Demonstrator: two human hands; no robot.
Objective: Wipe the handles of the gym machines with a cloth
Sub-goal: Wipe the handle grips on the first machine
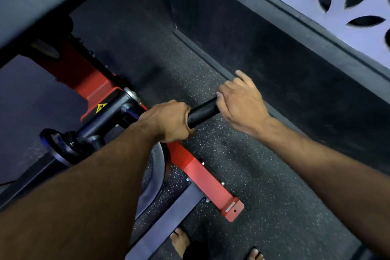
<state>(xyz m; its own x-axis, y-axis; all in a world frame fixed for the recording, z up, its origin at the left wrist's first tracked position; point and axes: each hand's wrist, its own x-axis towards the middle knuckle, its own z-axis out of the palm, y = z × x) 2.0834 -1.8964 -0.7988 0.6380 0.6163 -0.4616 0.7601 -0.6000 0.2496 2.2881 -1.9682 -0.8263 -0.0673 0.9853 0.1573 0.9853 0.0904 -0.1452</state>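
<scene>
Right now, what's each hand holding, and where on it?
Left hand grips the black handle at its inner end, near the machine. Right hand rests open over the handle's free end. No cloth visible.

Left hand (171,120) fisted, right hand (242,103) looser (fingers (242,76) splayed)
</scene>
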